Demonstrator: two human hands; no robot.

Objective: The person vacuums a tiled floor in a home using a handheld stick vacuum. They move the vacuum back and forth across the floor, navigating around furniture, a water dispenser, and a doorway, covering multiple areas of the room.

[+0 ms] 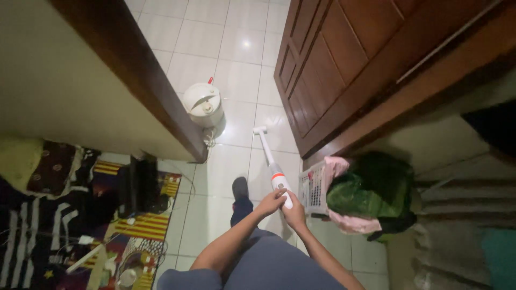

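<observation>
A white stick vacuum (270, 161) with an orange ring slants down to its small head on the white tiled floor just past a doorway. Both my hands grip its handle end: my left hand (271, 202) wraps it from the left and my right hand (294, 210) closes on it from the right. My dark-socked foot (239, 189) stands on the tiles just left of the hands.
A white rice cooker (203, 105) sits on the floor by the door frame (156, 91). An open brown wooden door (333, 59) stands to the right. A white laundry basket (313, 188) holds green and pink cloth. A striped mat (140, 225) with cables and clutter lies at the left.
</observation>
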